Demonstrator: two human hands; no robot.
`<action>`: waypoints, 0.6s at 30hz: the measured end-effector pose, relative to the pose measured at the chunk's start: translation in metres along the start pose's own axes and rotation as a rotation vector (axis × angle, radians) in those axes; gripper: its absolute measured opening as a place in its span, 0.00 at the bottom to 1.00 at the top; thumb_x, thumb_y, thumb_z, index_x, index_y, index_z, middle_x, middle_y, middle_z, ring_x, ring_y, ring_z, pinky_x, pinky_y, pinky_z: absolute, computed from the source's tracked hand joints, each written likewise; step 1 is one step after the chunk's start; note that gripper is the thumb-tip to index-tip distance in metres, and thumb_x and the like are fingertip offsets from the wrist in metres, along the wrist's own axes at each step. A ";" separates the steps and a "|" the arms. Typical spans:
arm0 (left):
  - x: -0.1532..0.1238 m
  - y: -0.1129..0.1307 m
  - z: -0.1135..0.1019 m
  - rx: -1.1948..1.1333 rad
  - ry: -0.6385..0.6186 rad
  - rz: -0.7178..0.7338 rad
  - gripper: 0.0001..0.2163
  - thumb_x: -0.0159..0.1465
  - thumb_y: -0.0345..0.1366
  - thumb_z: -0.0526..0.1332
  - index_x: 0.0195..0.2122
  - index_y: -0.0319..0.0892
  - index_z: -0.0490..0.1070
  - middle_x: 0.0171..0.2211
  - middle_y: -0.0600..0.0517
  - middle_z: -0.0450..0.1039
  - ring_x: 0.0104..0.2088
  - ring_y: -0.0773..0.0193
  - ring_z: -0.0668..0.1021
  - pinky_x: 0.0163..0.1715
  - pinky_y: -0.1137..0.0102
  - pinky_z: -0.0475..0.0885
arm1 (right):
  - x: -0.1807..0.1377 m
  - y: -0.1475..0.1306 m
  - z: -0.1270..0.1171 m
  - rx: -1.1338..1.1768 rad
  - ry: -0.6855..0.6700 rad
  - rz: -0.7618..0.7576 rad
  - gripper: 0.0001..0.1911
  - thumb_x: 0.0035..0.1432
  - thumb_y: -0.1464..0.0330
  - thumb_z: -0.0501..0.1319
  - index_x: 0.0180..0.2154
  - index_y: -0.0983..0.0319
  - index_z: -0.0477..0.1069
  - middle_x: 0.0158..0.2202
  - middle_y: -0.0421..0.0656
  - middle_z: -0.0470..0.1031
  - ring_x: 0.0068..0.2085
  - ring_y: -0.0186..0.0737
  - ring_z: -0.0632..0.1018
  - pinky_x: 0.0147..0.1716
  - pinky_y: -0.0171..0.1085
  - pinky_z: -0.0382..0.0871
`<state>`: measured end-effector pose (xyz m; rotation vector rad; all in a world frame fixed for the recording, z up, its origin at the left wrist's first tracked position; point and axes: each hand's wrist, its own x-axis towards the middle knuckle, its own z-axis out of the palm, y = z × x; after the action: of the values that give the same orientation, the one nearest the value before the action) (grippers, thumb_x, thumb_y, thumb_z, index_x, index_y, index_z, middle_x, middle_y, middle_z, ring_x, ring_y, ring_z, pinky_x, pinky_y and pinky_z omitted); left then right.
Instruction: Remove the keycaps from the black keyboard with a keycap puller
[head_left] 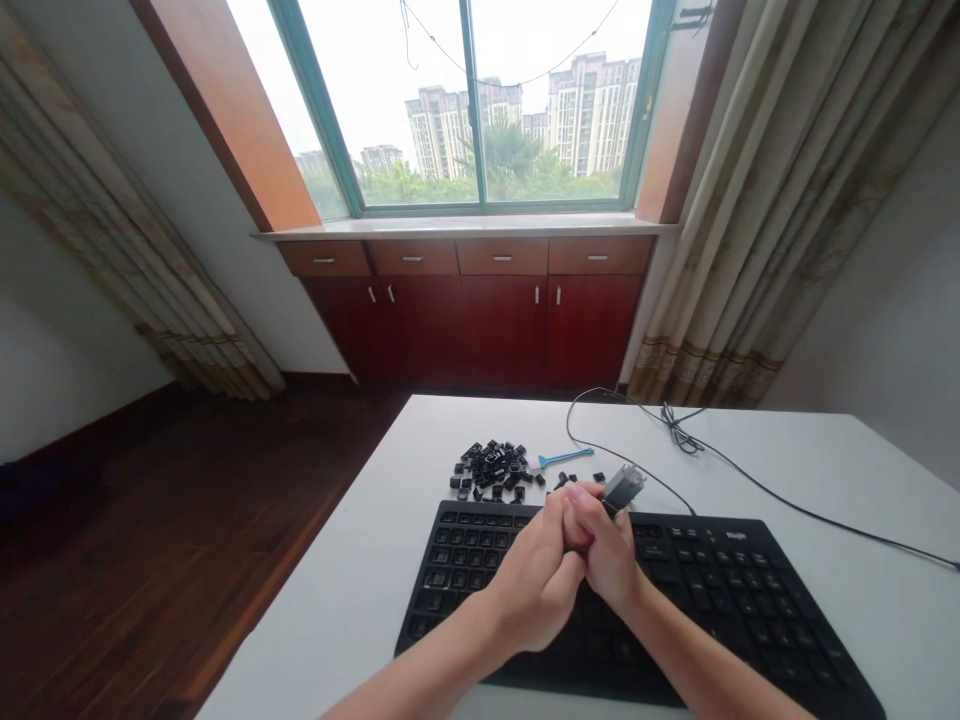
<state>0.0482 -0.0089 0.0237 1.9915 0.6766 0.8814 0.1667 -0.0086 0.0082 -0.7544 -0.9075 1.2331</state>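
Note:
Over the middle of a black keyboard (720, 600), my two hands are pressed together. My right hand (607, 555) is closed around a keycap puller (624, 487), a grey tool whose metal prongs point up and away. Against it, my left hand (544, 575) is closed too, its fingers curled in at the right hand's fingers. What lies between the left fingers is hidden. On the keyboard's left part the key sockets are bare, while keycaps sit on the right part. The hands cover some of its middle.
Behind the keyboard lies a pile of loose black keycaps (495, 465), with a few more beside my hands. A blue brush (566, 457) rests right of the pile. A thin black cable (750, 475) loops across the white table (337, 570). Cabinets (457, 320) stand under the window.

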 end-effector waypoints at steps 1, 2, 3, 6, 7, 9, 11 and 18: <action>0.000 0.000 0.000 0.004 -0.004 -0.001 0.30 0.60 0.24 0.51 0.66 0.43 0.55 0.61 0.43 0.66 0.61 0.51 0.70 0.61 0.54 0.69 | 0.000 0.000 0.000 0.009 -0.002 -0.003 0.29 0.63 0.58 0.61 0.15 0.58 0.54 0.13 0.34 0.52 0.17 0.31 0.53 0.20 0.38 0.47; 0.000 -0.001 0.000 0.010 -0.007 -0.003 0.30 0.61 0.24 0.51 0.66 0.43 0.54 0.62 0.43 0.65 0.62 0.51 0.70 0.62 0.54 0.68 | 0.000 0.000 0.000 0.018 -0.001 -0.006 0.29 0.63 0.58 0.61 0.15 0.58 0.53 0.13 0.34 0.52 0.17 0.31 0.53 0.20 0.38 0.47; 0.000 -0.001 0.000 0.017 -0.011 -0.006 0.31 0.60 0.23 0.51 0.66 0.44 0.54 0.62 0.43 0.65 0.62 0.51 0.69 0.62 0.54 0.68 | 0.000 0.000 0.000 0.024 0.001 -0.007 0.29 0.63 0.58 0.61 0.15 0.58 0.53 0.13 0.34 0.51 0.17 0.31 0.53 0.20 0.38 0.47; 0.000 0.000 0.000 0.033 -0.015 -0.004 0.32 0.60 0.22 0.51 0.66 0.43 0.53 0.62 0.43 0.65 0.63 0.50 0.69 0.61 0.54 0.70 | 0.001 -0.002 0.001 0.035 0.014 -0.008 0.29 0.63 0.58 0.61 0.15 0.58 0.53 0.12 0.33 0.51 0.17 0.31 0.53 0.20 0.38 0.46; 0.000 0.000 0.000 0.033 -0.016 -0.002 0.32 0.60 0.22 0.51 0.66 0.43 0.53 0.62 0.43 0.66 0.62 0.50 0.69 0.61 0.54 0.70 | 0.001 -0.002 0.002 0.039 0.015 -0.010 0.29 0.63 0.58 0.61 0.15 0.58 0.53 0.12 0.33 0.51 0.17 0.30 0.53 0.20 0.38 0.46; 0.000 0.000 0.000 0.028 -0.020 -0.002 0.31 0.61 0.23 0.51 0.67 0.44 0.54 0.62 0.43 0.66 0.62 0.51 0.69 0.61 0.55 0.70 | 0.001 -0.002 0.002 0.054 0.014 -0.016 0.28 0.63 0.59 0.62 0.15 0.58 0.53 0.12 0.33 0.52 0.16 0.30 0.53 0.20 0.38 0.45; 0.000 0.000 0.000 0.025 -0.023 -0.008 0.31 0.61 0.23 0.51 0.67 0.45 0.54 0.63 0.45 0.65 0.63 0.51 0.69 0.63 0.55 0.68 | 0.000 -0.002 0.001 0.073 0.008 -0.023 0.28 0.63 0.60 0.61 0.16 0.59 0.54 0.13 0.33 0.52 0.16 0.30 0.53 0.19 0.38 0.45; -0.001 -0.001 0.000 0.035 -0.008 -0.020 0.33 0.60 0.21 0.52 0.67 0.47 0.54 0.63 0.47 0.65 0.61 0.53 0.70 0.63 0.57 0.67 | 0.000 0.001 0.000 0.110 -0.005 -0.044 0.27 0.64 0.62 0.62 0.16 0.59 0.55 0.13 0.32 0.51 0.17 0.29 0.52 0.19 0.37 0.45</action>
<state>0.0478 -0.0091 0.0224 2.0154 0.7101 0.8543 0.1666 -0.0083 0.0076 -0.6411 -0.8484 1.2361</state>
